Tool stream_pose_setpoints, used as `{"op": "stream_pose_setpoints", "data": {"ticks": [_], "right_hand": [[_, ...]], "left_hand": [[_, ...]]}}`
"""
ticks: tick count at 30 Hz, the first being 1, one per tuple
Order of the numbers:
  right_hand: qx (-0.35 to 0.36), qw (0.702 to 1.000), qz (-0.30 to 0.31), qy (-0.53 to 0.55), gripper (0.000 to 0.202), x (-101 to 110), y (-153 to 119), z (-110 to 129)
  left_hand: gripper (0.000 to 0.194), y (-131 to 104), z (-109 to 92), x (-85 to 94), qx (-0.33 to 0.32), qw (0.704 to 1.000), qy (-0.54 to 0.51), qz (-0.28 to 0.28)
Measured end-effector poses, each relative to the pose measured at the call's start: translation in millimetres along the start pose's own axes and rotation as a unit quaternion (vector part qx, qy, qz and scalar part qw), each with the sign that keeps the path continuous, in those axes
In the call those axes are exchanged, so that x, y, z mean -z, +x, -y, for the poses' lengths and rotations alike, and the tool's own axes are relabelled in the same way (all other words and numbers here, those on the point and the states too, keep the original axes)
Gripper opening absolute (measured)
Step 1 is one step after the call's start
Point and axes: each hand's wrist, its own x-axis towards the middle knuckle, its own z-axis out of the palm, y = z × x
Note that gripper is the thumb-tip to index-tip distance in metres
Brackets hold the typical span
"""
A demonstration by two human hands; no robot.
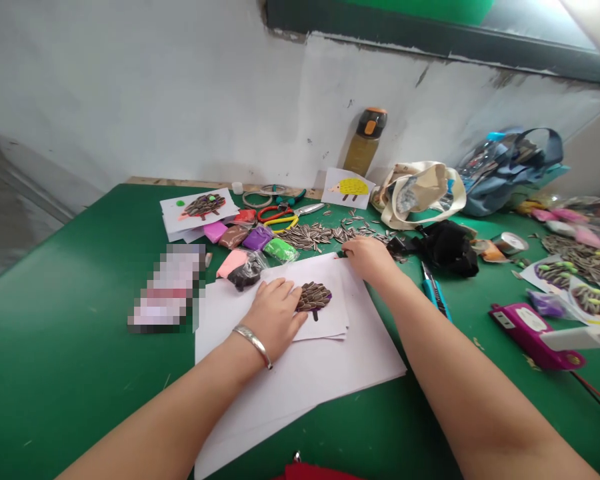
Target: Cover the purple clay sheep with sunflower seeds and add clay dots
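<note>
My left hand (275, 313), a silver bangle at its wrist, lies flat with fingers spread on a small white card (327, 328). Beside its fingertips, a hedgehog shape (314, 297) made of sunflower seeds sits on that card, with purple along its edge and a dark leg below; part of it is covered by my hand. Larger white paper sheets (300, 387) lie underneath. My right hand (367, 258) is closed at the top right corner of the paper, near the loose sunflower seeds (307, 236). Something small and dark shows at its fingertips, too small to name.
Bagged coloured clay (257, 237), scissors (280, 217) and a finished hedgehog card (205, 205) lie behind. A yellow hedgehog card (349, 188) and a bottle (364, 143) lean by the wall. Rightward are a teal utility knife (435, 293), a black cloth item (447, 248) and a magenta device (533, 333).
</note>
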Motion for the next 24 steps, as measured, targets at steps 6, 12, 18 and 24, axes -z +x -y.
{"op": "stream_pose_setpoints", "data": {"ticks": [6, 12, 18, 24], "right_hand": [[0.051, 0.997, 0.062, -0.008, 0.021, 7.9, 18.1, -6.7], [0.033, 0.997, 0.067, -0.012, 0.015, 8.4, 23.3, -10.4], [-0.006, 0.999, 0.051, -0.009, 0.029, -2.4, 24.5, -9.9], [-0.022, 0.999, 0.032, 0.021, 0.025, -8.2, 23.0, -10.2]], "left_hand": [[0.033, 1.0, -4.3, 5.0, 0.016, 1.000, -0.003, 0.026], [0.031, 0.7, -3.5, 4.0, 0.011, 1.000, -0.004, 0.013], [0.029, 0.5, -3.9, 4.7, 0.012, 1.000, -0.001, 0.012], [0.033, -1.2, -2.5, 2.1, 0.015, 1.000, -0.005, 0.010]]}}
